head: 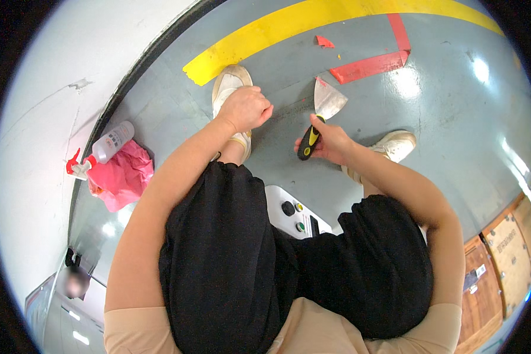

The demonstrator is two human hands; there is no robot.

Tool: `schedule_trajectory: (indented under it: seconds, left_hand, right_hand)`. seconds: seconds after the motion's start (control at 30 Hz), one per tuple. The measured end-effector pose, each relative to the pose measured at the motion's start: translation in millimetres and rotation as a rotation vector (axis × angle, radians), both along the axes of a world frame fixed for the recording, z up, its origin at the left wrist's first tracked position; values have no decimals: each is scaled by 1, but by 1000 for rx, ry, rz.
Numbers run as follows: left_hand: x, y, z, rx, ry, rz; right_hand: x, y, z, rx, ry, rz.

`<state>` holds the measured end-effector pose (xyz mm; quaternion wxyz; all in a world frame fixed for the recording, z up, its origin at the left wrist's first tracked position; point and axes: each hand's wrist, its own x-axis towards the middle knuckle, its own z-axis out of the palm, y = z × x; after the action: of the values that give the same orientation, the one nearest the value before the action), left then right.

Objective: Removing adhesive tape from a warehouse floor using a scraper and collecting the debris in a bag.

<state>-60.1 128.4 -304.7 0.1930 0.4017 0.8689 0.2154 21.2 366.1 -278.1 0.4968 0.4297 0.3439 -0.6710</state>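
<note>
My right hand (329,141) grips the black and yellow handle of a putty knife (329,99), its wide metal blade pointing away from me with a bit of red on one corner. Just beyond the blade, red floor tape (371,66) lies in an angled strip, its near end ragged. A torn red scrap (324,42) rests between it and the curved yellow floor tape (283,28). My left hand (246,108) is curled above my left shoe; its palm side is hidden, and I cannot tell whether anything is inside it.
A spray bottle (114,140) with a red trigger lies on a pink plastic bag (124,177) by the white wall (48,101). Between my legs is a white casing (287,212) with knobs. Wooden crates (506,252) stand at the right. Another person (75,281) shows at lower left.
</note>
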Motion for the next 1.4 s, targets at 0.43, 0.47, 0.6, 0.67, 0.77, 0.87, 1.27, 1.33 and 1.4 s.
schedule_trajectory:
  seconds: [0.43, 0.47, 0.6, 0.67, 0.77, 0.87, 1.27, 1.33, 1.4]
  left_hand:
    - [1, 0, -2, 56, 8, 6]
    - [1, 1, -2, 52, 6, 11]
    - [0, 2, -3, 52, 4, 6]
    - [1, -1, -4, 50, 11, 9]
    - [1, 0, -3, 13, 14, -8]
    - [-2, 4, 0, 7, 20, -4]
    - [-1, 1, -4, -39, -7, 3]
    - [1, 3, -3, -17, 14, -33]
    - [0, 6, -4, 17, 23, -26]
  right_hand:
    - [0, 56, -9, 181, 76, 243]
    - [7, 66, -10, 271, 143, 287]
    - [22, 105, -7, 519, 337, 284]
    - [24, 117, -7, 573, 440, 307]
    - [25, 127, 1, 693, 575, 372]
    - [27, 140, 5, 856, 574, 544]
    - [15, 137, -2, 1025, 761, 679]
    - [15, 140, 4, 1079, 753, 689]
    - [9, 141, -4, 1106, 803, 744]
